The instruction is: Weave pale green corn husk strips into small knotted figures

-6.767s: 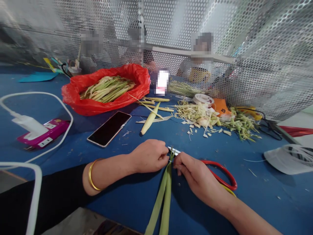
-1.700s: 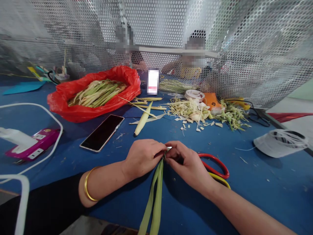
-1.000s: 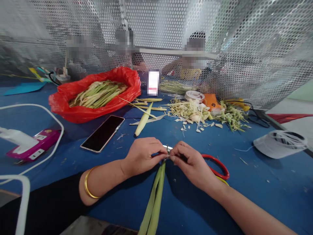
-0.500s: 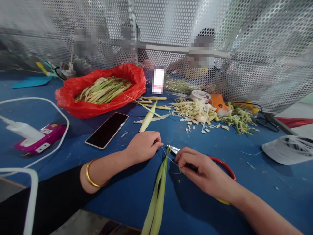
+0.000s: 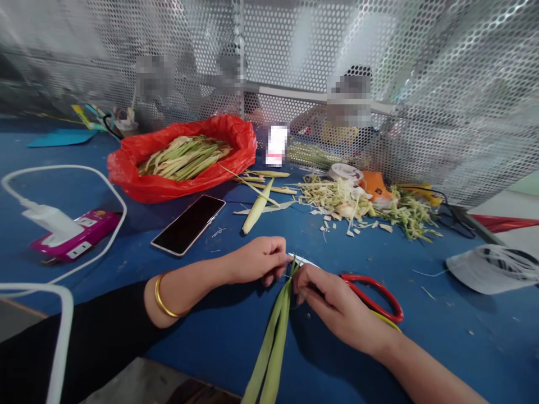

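A bundle of long pale-green leaf strips (image 5: 273, 342) lies on the blue table (image 5: 442, 336), running from the near edge up to my hands. My left hand (image 5: 256, 261), gold bangle on its wrist, pinches at the top of the bundle with closed fingers. My right hand (image 5: 332, 303) is closed too, its fingertips pressed against the bundle's tip from the right. A thin thread seems to run between the fingers; it is too fine to be sure of. Red-handled scissors (image 5: 374, 294) lie just behind my right hand, blade tip poking out beside the strips.
A red bag of leaf strips (image 5: 185, 160) sits back left, a black phone (image 5: 189, 223) in front of it. A pink power strip with white plug (image 5: 71, 238) lies far left. Leaf trimmings (image 5: 362, 205) are piled back right, a white spool bag (image 5: 492, 269) at right. People sit behind the mesh screen (image 5: 295, 67).
Half a second ago my hands were apart with a thread stretched between them. They have come back together at the bundle's tip.
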Motion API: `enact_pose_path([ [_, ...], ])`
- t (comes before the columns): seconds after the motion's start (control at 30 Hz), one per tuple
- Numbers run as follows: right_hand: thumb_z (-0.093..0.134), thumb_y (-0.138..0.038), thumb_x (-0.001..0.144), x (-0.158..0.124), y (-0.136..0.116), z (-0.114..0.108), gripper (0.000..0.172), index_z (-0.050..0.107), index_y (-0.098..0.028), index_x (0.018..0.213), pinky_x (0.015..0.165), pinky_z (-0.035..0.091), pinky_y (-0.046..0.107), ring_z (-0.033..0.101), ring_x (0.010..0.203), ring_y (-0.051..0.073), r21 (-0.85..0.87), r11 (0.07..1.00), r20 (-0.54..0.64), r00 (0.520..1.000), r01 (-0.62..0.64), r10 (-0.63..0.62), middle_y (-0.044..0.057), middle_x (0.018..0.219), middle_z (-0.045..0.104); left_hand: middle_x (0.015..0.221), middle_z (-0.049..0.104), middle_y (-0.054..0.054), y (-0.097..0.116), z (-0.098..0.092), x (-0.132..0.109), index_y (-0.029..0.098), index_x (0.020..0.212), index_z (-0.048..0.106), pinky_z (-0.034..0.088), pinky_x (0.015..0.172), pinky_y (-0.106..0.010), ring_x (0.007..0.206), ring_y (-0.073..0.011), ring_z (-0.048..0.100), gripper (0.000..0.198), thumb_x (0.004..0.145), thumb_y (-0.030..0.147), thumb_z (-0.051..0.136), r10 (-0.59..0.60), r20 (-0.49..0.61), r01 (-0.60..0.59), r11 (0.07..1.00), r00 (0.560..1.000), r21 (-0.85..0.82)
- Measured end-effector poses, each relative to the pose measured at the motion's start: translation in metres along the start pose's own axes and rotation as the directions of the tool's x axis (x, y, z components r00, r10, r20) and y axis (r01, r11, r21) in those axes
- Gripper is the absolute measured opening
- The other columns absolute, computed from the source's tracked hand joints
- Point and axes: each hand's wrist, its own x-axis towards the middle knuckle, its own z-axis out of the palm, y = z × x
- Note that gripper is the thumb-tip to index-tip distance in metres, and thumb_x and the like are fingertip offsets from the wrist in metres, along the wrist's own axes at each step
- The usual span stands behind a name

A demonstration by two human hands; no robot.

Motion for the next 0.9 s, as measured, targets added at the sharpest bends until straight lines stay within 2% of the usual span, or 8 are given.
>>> enact_pose_path([
  [0.13, 0.040, -0.008, 0.091, -0.001, -0.007, 0.000, 0.018, 0.046, -0.022, 0.081, 0.063, 0.041, 0.027, 0.048, 0.070, 0.015, -0.065, 0.998, 0.006, 1.000, 0.000, 0.000, 0.000, 0.079, 0.055, 0.057, 0.051, 0.005, 0.004, 0.002, -0.003, 0.021, 0.067, 0.043, 0.033, 0.051, -0.023, 0.054, -0.0117, 0.048, 0.023, 0.088, 0.027, 0.049, 0.192, -0.050, -0.140, 0.849, 0.980, 0.510],
  [0.2, 0.041, -0.011, 0.092, -0.001, -0.007, 0.000, 0.017, 0.046, -0.022, 0.080, 0.062, 0.041, 0.027, 0.047, 0.069, 0.015, -0.069, 0.998, 0.001, 1.000, -0.004, 0.004, 0.000, 0.078, 0.054, 0.057, 0.051, 0.004, 0.005, 0.002, -0.004, 0.021, 0.067, 0.043, 0.031, 0.052, -0.024, 0.056, -0.0127, 0.048, 0.021, 0.086, 0.025, 0.051, 0.227, -0.043, -0.156, 0.781, 0.973, 0.604],
  [0.27, 0.043, -0.014, 0.093, 0.000, -0.003, 0.001, 0.016, 0.049, -0.022, 0.080, 0.065, 0.042, 0.027, 0.049, 0.070, 0.015, 0.009, 1.000, -0.020, 1.000, -0.002, 0.003, 0.000, 0.078, 0.056, 0.057, 0.052, 0.005, 0.003, 0.000, -0.004, 0.021, 0.068, 0.043, 0.033, 0.051, -0.023, 0.053, -0.0125, 0.050, 0.021, 0.087, 0.028, 0.050, 0.166, -0.023, -0.131, 0.852, 0.986, 0.507],
  [0.37, 0.051, -0.022, 0.091, 0.004, 0.002, 0.001, 0.020, 0.055, -0.020, 0.072, 0.073, 0.045, 0.028, 0.055, 0.080, 0.016, 0.184, 0.982, -0.121, 0.993, 0.028, -0.006, 0.003, 0.086, 0.059, 0.057, 0.057, 0.005, -0.002, -0.001, -0.002, 0.021, 0.073, 0.046, 0.040, 0.050, -0.023, 0.049, -0.0113, 0.054, 0.025, 0.086, 0.041, 0.053, 0.033, 0.016, -0.035, 0.990, 0.999, 0.136],
  [0.47, 0.060, -0.033, 0.085, 0.009, 0.002, 0.002, 0.025, 0.057, -0.018, 0.065, 0.066, 0.044, 0.026, 0.055, 0.074, 0.015, 0.350, 0.937, -0.246, 0.966, 0.011, 0.080, 0.003, 0.086, 0.058, 0.057, 0.056, 0.005, -0.004, 0.000, 0.000, 0.019, 0.072, 0.050, 0.044, 0.052, -0.023, 0.048, -0.0096, 0.053, 0.031, 0.078, 0.046, 0.064, 0.029, 0.000, -0.029, 0.998, 1.000, -0.058],
  [0.63, 0.066, -0.040, 0.078, 0.016, -0.002, 0.006, 0.024, 0.059, -0.017, 0.071, 0.053, 0.037, 0.022, 0.045, 0.054, 0.010, 0.555, 0.828, -0.277, 0.921, -0.081, 0.276, -0.004, 0.061, 0.050, 0.057, 0.058, 0.005, -0.002, 0.005, 0.000, 0.015, 0.074, 0.060, 0.044, 0.052, -0.022, 0.049, -0.0086, 0.053, 0.024, 0.071, 0.036, 0.071, 0.031, -0.049, -0.037, 0.989, 0.998, -0.145],
  [0.77, 0.065, -0.040, 0.076, 0.020, -0.002, 0.009, 0.025, 0.058, -0.017, 0.069, 0.051, 0.034, 0.022, 0.041, 0.051, 0.009, 0.548, 0.831, -0.296, 0.909, -0.091, 0.295, -0.005, 0.057, 0.048, 0.060, 0.060, 0.005, 0.003, 0.007, -0.001, 0.016, 0.081, 0.064, 0.046, 0.056, -0.023, 0.053, -0.0098, 0.056, 0.025, 0.062, 0.027, 0.076, 0.013, -0.126, -0.035, 0.983, 0.992, -0.178],
  [0.9, 0.065, -0.039, 0.077, 0.022, -0.002, 0.008, 0.025, 0.058, -0.017, 0.069, 0.050, 0.032, 0.022, 0.040, 0.051, 0.010, 0.496, 0.864, -0.326, 0.905, -0.083, 0.274, -0.005, 0.057, 0.048, 0.054, 0.057, 0.005, 0.005, 0.015, -0.002, 0.015, 0.067, 0.065, 0.044, 0.054, -0.023, 0.050, -0.0100, 0.053, 0.016, 0.061, 0.027, 0.073, -0.007, -0.111, -0.004, 0.995, 0.994, -0.102],
])
